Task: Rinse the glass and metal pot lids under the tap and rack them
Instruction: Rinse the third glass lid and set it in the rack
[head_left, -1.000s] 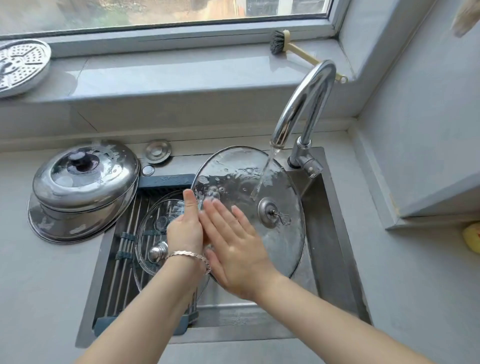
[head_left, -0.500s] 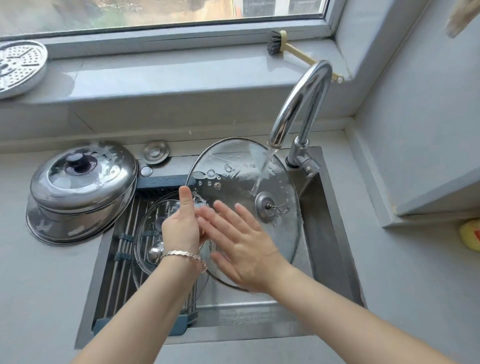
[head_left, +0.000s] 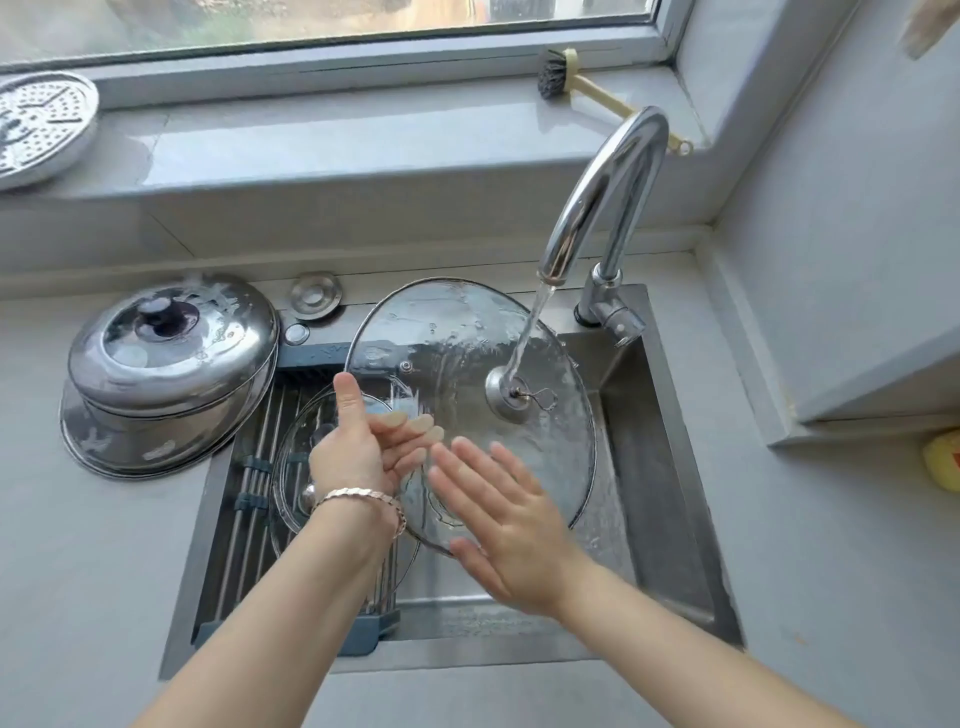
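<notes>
A large glass lid (head_left: 457, 353) is held tilted over the sink, underside toward me, and water from the tap (head_left: 608, 192) strikes its metal centre fitting (head_left: 511, 392). My left hand (head_left: 358, 447) grips the lid's left rim, its fingers visible through the glass behind it. My right hand (head_left: 498, 514) lies flat, fingers spread, against the lid's lower face. A smaller glass lid (head_left: 296, 467) rests on the roll-up rack (head_left: 254, 499) over the sink's left half, partly hidden by my left hand. Two stacked metal lids (head_left: 166, 364) sit on the counter to the left.
The steel sink (head_left: 660, 467) is open on the right under the running water. A small metal disc (head_left: 315, 295) lies behind the sink. A perforated steamer plate (head_left: 36, 124) and a brush (head_left: 587, 88) rest on the windowsill. A yellow object (head_left: 943, 460) sits at the right edge.
The large glass lid has been raised and tilted more upright, so the stream now lands on its centre fitting. My right hand has slid down and right across the glass.
</notes>
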